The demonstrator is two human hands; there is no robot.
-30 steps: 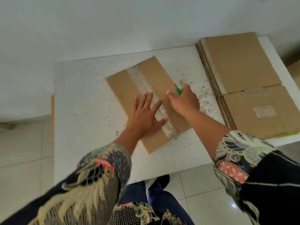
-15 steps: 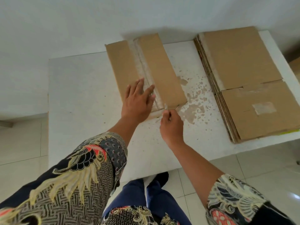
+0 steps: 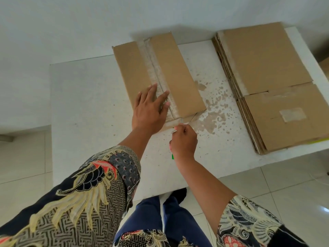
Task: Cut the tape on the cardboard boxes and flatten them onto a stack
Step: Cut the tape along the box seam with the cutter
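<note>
Head-camera view, near to far: a person in a patterned batik shirt stood at the near edge of a white speckled bench. The right hand, fingers curled around a green-handled cutter of which only the handle's end showed below the wrist, worked at the near end of a brown taped cardboard box; the blade itself was hidden. The left hand, fingers spread flat, pressed on the box beside its clear tape seam, apparently to steady it for the cut. That box lay from the bench's middle out to its far edge. A stack of flattened brown cardboard filled the right end, seemingly ready to receive this one.
</note>
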